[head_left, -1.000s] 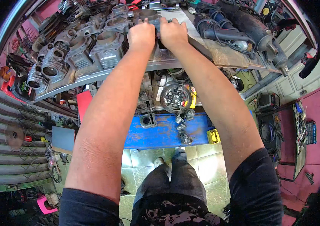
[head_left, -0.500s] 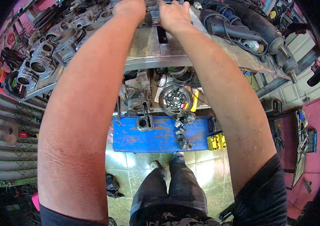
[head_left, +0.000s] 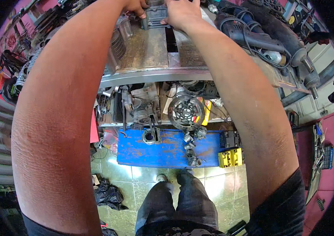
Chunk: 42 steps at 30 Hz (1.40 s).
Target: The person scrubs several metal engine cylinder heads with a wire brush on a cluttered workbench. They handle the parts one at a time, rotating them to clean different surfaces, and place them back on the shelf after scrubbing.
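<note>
Lower centre of frame: a blue bench top (head_left: 139,155) carried a cluster of what I took for carburettor bodies (head_left: 192,159). Above it I noted a brake disc (head_left: 185,112), then the wooden tabletop (head_left: 147,51) behind its metal edge (head_left: 155,78). At upper left, a second finned cylinder (head_left: 117,46) sat partly behind the left forearm. A dark slot (head_left: 171,41) opened in the boards at upper centre.

Beyond that, at top centre, stood the grey finned cylinder block (head_left: 157,16), between both hands. The right hand (head_left: 182,11) had its thumb against the block's right side; its other fingers were cropped, so I could not tell how firmly it pinched. The left hand (head_left: 136,5) curled down by the block's left side, partly out of frame; whether it clasped anything, I could not tell.

Handling, my judgement: even pressure from both sides suited the block best, fingertips kept off the fin edges, base kept level and clear of the slot, and the left elbow lifted over the second cylinder.
</note>
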Available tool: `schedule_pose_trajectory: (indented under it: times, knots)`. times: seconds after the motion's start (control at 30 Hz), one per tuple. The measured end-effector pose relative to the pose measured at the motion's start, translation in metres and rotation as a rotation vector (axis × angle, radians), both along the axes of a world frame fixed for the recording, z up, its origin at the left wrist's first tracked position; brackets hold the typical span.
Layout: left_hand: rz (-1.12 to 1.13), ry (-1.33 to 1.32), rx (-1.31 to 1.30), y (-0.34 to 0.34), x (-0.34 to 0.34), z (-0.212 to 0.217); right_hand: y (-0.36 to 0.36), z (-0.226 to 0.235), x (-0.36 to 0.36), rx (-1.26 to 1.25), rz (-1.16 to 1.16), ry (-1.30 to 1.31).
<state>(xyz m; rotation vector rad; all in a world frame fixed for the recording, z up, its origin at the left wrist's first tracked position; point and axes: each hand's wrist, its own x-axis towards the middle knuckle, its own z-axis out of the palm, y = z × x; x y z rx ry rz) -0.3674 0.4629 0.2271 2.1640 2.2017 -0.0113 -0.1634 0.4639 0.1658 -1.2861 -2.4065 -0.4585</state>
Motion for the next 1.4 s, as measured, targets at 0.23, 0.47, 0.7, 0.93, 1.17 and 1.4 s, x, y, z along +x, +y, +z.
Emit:
schedule_pose_trajectory:
  times: [0.23,0.47,0.7,0.93,1.17,1.4]
  knots:
    - [-0.091,0.246,0.024,0.028,-0.01,0.006,0.009,0.011,-0.015,-0.099,-0.028,-0.02]
    - [-0.044,0.248,-0.042,0.055,-0.018,0.007,0.036,0.009,-0.028,-0.12,-0.055,-0.036]
    - [0.005,0.14,-0.16,0.082,-0.028,-0.001,0.06,-0.005,-0.033,-0.053,-0.035,0.072]
    - [0.026,0.165,-0.143,0.093,-0.04,-0.002,0.074,0.005,-0.051,-0.151,-0.054,-0.001]
    - [0.044,0.138,-0.059,0.077,-0.016,0.006,0.08,0.025,-0.049,-0.358,-0.093,-0.184]
    - [0.041,0.357,-0.003,0.086,-0.036,-0.007,0.098,0.018,-0.033,-0.035,0.069,0.031]
